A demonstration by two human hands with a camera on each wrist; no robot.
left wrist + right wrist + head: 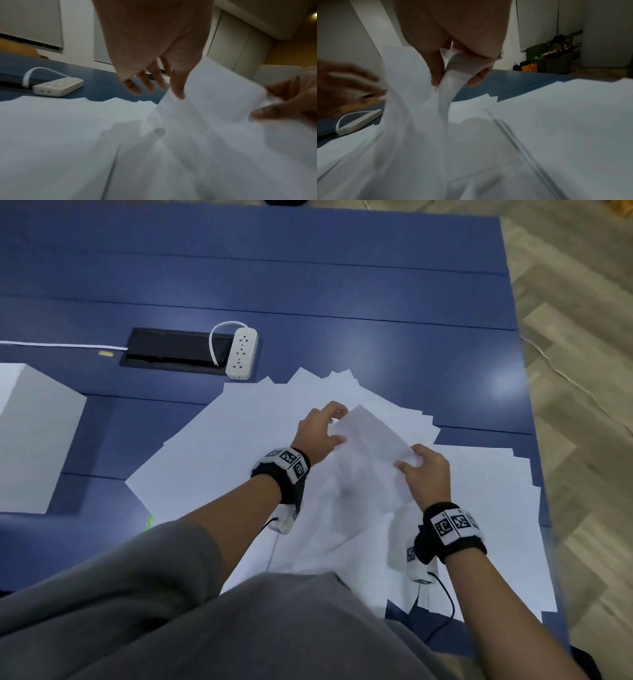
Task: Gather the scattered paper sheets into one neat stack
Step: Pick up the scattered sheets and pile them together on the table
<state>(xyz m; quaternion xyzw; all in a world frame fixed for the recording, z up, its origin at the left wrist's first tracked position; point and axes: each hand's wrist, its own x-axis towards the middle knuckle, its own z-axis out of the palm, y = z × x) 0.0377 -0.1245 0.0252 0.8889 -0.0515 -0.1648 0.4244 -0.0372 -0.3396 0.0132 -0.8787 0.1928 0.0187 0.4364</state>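
Many white paper sheets (222, 446) (68, 128) (556, 115) lie fanned and overlapping on the blue table (342, 285). Above them a few lifted sheets (373, 436) (214, 94) (412, 97) hang curved between my two hands. My right hand (409, 458) (455, 81) pinches their right corner between thumb and fingers. My left hand (340, 426) (164, 89) is at their left edge, thumb touching the paper, the other fingers spread loosely and apart from it. How many sheets are lifted is blurred.
A white power strip (241, 354) (58, 86) with its looped cable lies beside a black cable hatch (171, 350) just beyond the papers. A white block (30, 436) stands at the left. The table's right edge (527, 405) borders the wooden floor.
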